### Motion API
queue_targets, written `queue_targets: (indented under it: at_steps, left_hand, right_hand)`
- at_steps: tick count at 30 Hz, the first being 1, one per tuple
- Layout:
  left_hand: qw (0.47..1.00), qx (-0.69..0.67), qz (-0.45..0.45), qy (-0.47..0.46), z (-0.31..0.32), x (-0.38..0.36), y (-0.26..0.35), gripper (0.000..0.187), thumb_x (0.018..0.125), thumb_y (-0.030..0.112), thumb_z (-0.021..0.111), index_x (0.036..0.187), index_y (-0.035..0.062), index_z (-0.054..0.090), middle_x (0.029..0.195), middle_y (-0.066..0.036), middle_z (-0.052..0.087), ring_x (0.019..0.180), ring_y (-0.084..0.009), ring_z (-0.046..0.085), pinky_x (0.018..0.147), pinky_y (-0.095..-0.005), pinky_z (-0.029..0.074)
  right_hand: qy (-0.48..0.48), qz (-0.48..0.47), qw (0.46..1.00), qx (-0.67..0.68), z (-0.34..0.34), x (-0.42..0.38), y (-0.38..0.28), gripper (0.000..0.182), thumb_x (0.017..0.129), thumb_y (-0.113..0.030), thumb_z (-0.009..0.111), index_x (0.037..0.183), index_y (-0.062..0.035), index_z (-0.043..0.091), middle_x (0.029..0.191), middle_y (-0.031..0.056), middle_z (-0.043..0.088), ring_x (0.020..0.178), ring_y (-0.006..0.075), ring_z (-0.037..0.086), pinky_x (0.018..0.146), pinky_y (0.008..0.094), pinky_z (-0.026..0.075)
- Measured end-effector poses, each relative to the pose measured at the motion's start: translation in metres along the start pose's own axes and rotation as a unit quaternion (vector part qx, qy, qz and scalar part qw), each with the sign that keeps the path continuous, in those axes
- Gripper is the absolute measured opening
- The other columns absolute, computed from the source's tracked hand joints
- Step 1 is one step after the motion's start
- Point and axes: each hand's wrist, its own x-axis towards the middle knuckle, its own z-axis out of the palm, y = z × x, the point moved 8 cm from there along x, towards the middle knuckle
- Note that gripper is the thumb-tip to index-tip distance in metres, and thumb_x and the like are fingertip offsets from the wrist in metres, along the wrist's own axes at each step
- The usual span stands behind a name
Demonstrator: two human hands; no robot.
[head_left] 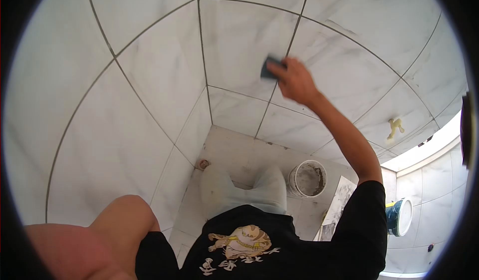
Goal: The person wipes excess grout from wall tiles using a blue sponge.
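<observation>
- While the left arm fills the lower left of the frame, its hand is out of view, so its fingers cannot be judged.
- A grey-caked bucket [308,178] stands on the floor [239,152], lower centre-right.
- Upper centre, the right hand [294,80] has its fingers wrapped around a dark sponge [269,68], pressed to a grout line of the tiled wall [159,70].

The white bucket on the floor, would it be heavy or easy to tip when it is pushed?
The white bucket seems partly filled with grey material, so it is probably rather heavy. It stands upright on the flat floor and looks wide, so it would likely slide rather than tip.
</observation>
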Motion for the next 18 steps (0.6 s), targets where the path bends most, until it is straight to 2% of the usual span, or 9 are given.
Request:
queue_targets:
  at_steps: [3,6,8,9,11,13,15,17,18]
  left_hand:
    - [1.0,-0.022,-0.012,0.016,0.002,-0.005,-0.002,0.052,0.097,0.048,0.048,0.14,0.0213,0.037,0.143,-0.005,0.042,0.133,-0.0248,0.041,0.117,-0.051,0.024]
    - [0.998,-0.035,0.001,0.05,0.012,-0.015,0.004,0.05,0.097,0.047,0.048,0.139,0.0209,0.039,0.141,-0.005,0.043,0.132,-0.0244,0.042,0.117,-0.0505,0.025]
    - [0.997,-0.05,0.01,0.059,0.012,-0.014,0.008,0.048,0.097,0.046,0.048,0.138,0.0207,0.041,0.14,-0.005,0.044,0.132,-0.0241,0.042,0.116,-0.0502,0.025]
    - [0.996,-0.054,0.015,0.063,0.011,-0.013,0.012,0.048,0.097,0.045,0.048,0.138,0.0205,0.041,0.14,-0.005,0.045,0.132,-0.0239,0.043,0.116,-0.05,0.025]
    - [0.995,-0.059,0.022,0.072,0.008,-0.013,0.021,0.046,0.098,0.044,0.049,0.137,0.0203,0.043,0.139,-0.004,0.046,0.131,-0.0237,0.043,0.116,-0.0497,0.026]
    - [0.994,-0.067,0.027,0.082,0.005,-0.017,0.026,0.045,0.098,0.043,0.049,0.136,0.02,0.044,0.138,-0.004,0.047,0.131,-0.0234,0.044,0.116,-0.0494,0.026]
    - [0.993,-0.072,0.017,0.09,0.003,-0.02,0.029,0.044,0.098,0.042,0.049,0.135,0.0197,0.045,0.137,-0.004,0.048,0.13,-0.0231,0.044,0.116,-0.0491,0.026]
    - [0.992,-0.087,-0.015,0.095,-0.001,-0.021,0.027,0.042,0.098,0.041,0.049,0.134,0.0194,0.047,0.137,-0.004,0.049,0.13,-0.0228,0.045,0.116,-0.0488,0.027]
    - [0.99,-0.093,-0.028,0.099,-0.002,-0.023,0.027,0.042,0.098,0.041,0.049,0.134,0.0193,0.047,0.136,-0.004,0.05,0.13,-0.0226,0.045,0.116,-0.0486,0.027]
  right_hand:
    - [0.244,0.055,0.966,-0.059,-0.105,0.057,0.021,0.054,0.076,-0.005,0.072,0.128,-0.0145,0.064,0.111,0.0177,0.057,0.099,0.0352,0.058,0.083,0.0409,0.051]
    - [0.28,0.082,0.951,-0.106,-0.115,0.07,0.066,0.051,0.076,-0.006,0.073,0.126,-0.0126,0.065,0.107,0.0166,0.058,0.094,0.0345,0.059,0.079,0.0413,0.052]
    - [0.219,0.043,0.958,-0.178,-0.046,0.04,0.071,0.033,0.083,-0.006,0.064,0.116,-0.0068,0.066,0.095,0.0146,0.057,0.088,0.0321,0.059,0.073,0.0436,0.051]
    - [0.166,0.005,0.976,-0.14,-0.008,0.015,0.064,0.028,0.084,-0.002,0.059,0.11,-0.0055,0.068,0.096,0.0158,0.057,0.088,0.0318,0.059,0.074,0.0436,0.053]
    - [-0.037,-0.016,0.995,-0.096,0.057,-0.026,0.042,0.023,0.078,-0.005,0.064,0.1,-0.0044,0.07,0.096,0.0166,0.056,0.087,0.0321,0.06,0.078,0.0447,0.054]
    - [-0.077,0.009,0.997,-0.031,0.036,-0.02,0.021,0.029,0.076,-0.007,0.065,0.105,-0.008,0.07,0.099,0.0172,0.057,0.09,0.0326,0.06,0.076,0.0459,0.053]
    - [0.097,0.026,0.991,-0.094,-0.032,0.023,0.019,0.034,0.077,-0.008,0.066,0.11,-0.0125,0.069,0.099,0.0175,0.057,0.089,0.0337,0.061,0.073,0.0468,0.052]
    - [0.212,0.082,0.967,-0.116,-0.095,0.056,0.034,0.052,0.075,-0.004,0.069,0.125,-0.016,0.064,0.101,0.0157,0.059,0.094,0.0337,0.06,0.079,0.047,0.052]
    - [0.236,0.072,0.959,-0.139,-0.105,0.066,0.044,0.049,0.076,-0.004,0.069,0.124,-0.0153,0.065,0.099,0.0153,0.058,0.093,0.0337,0.06,0.079,0.0474,0.052]
